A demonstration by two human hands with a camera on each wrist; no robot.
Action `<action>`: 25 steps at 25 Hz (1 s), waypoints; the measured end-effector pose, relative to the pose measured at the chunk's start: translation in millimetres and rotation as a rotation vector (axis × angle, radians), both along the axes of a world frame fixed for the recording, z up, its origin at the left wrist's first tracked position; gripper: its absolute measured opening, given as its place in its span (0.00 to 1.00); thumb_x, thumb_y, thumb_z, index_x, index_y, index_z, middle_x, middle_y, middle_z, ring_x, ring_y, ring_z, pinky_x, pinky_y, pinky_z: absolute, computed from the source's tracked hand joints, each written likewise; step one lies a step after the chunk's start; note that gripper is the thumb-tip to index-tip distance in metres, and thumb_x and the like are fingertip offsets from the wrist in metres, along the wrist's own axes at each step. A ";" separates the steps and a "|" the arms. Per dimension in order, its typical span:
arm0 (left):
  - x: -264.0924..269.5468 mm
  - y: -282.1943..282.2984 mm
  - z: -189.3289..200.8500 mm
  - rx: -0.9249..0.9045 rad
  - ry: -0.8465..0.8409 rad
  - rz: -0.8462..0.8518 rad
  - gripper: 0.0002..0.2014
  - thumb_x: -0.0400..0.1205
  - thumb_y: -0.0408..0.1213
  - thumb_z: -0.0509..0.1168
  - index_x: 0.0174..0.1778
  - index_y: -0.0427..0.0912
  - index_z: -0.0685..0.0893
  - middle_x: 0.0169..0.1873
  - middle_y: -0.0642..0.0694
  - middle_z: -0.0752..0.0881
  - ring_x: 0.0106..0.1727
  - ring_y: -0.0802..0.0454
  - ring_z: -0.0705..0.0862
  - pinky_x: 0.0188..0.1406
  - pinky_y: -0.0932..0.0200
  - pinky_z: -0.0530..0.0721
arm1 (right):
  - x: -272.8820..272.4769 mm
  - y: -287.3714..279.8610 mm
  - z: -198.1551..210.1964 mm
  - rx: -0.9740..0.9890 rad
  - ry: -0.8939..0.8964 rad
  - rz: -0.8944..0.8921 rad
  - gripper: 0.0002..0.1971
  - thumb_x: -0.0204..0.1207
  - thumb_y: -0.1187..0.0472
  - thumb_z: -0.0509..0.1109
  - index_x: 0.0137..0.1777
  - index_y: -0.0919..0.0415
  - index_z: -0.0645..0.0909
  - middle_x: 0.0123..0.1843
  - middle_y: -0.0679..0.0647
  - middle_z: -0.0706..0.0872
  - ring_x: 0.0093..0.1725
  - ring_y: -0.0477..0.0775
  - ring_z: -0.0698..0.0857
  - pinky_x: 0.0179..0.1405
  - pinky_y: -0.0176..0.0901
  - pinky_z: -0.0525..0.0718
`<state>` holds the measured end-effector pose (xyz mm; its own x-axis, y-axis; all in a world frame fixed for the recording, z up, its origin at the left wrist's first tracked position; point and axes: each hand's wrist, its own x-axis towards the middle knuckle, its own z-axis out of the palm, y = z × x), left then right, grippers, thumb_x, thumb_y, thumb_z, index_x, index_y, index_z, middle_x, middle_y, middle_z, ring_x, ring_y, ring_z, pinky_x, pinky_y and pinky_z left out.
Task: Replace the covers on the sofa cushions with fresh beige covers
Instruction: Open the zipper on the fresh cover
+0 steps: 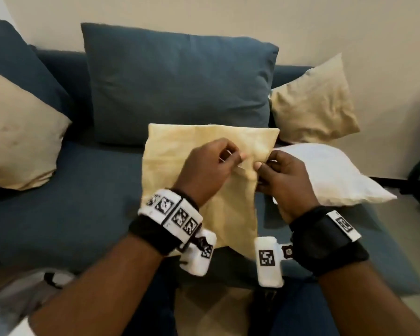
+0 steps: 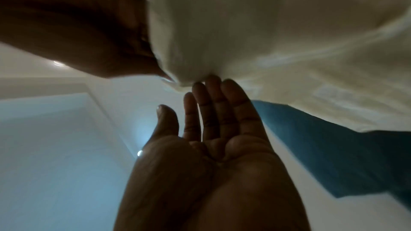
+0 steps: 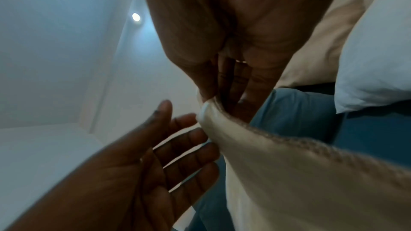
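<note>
An empty beige cover [image 1: 175, 154] hangs flat above the blue sofa seat [image 1: 83, 202], held up at its right edge. My right hand [image 1: 261, 170] pinches that edge between thumb and fingers. The wrist views show the same pinch, with the right hand [image 2: 155, 69] [image 3: 213, 94] gripping a corner of the cover [image 2: 266, 41] [image 3: 289, 173]. My left hand [image 1: 238, 158] is right beside it. Its fingers are straight and its thumb is apart in the wrist views, where the left hand [image 2: 186, 99] [image 3: 184, 120] only touches the fabric edge with its fingertips.
A bare white cushion insert [image 1: 325, 173] lies on the seat just right of the cover. One beige cushion [image 1: 313, 105] leans at the back right, another beige cushion [image 1: 17, 132] at the left. A large blue back cushion [image 1: 175, 81] stands behind. Floor shows at right.
</note>
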<state>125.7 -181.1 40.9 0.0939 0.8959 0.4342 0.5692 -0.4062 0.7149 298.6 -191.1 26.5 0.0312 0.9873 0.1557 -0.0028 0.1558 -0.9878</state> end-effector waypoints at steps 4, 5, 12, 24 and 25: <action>18.1 -25.7 -52.2 -0.173 -0.153 -0.091 0.05 0.78 0.44 0.75 0.47 0.51 0.88 0.37 0.55 0.89 0.40 0.58 0.89 0.45 0.47 0.90 | 1.4 -3.4 -31.6 -0.044 -0.078 0.040 0.05 0.82 0.70 0.68 0.55 0.70 0.83 0.48 0.64 0.92 0.48 0.61 0.93 0.46 0.57 0.92; 17.0 -25.3 -57.7 -0.182 -0.142 -0.056 0.05 0.78 0.43 0.76 0.47 0.51 0.88 0.38 0.56 0.89 0.41 0.59 0.89 0.45 0.48 0.90 | 1.1 -4.0 -35.8 -0.047 -0.093 0.033 0.05 0.82 0.70 0.69 0.55 0.69 0.83 0.47 0.63 0.92 0.47 0.60 0.93 0.46 0.56 0.92; 15.7 -35.5 -69.7 0.050 0.304 0.137 0.09 0.79 0.50 0.73 0.43 0.50 0.83 0.48 0.53 0.82 0.46 0.57 0.80 0.41 0.62 0.74 | -6.1 -1.3 -52.1 0.044 -0.220 -0.091 0.05 0.75 0.66 0.78 0.46 0.58 0.86 0.40 0.55 0.91 0.43 0.57 0.92 0.46 0.64 0.91; 16.6 -36.4 -92.9 0.079 0.118 0.138 0.05 0.85 0.40 0.66 0.52 0.43 0.84 0.44 0.48 0.85 0.41 0.49 0.84 0.38 0.50 0.83 | -3.7 -11.4 -62.3 0.008 -0.350 0.000 0.04 0.75 0.64 0.79 0.48 0.58 0.88 0.41 0.57 0.91 0.42 0.56 0.92 0.41 0.60 0.93; 16.5 -35.8 -92.5 0.043 0.047 0.131 0.07 0.87 0.40 0.63 0.52 0.42 0.85 0.42 0.49 0.87 0.38 0.51 0.84 0.37 0.52 0.83 | -3.2 -11.4 -62.3 0.002 -0.326 -0.023 0.04 0.75 0.66 0.79 0.47 0.60 0.87 0.41 0.58 0.91 0.42 0.58 0.92 0.41 0.61 0.92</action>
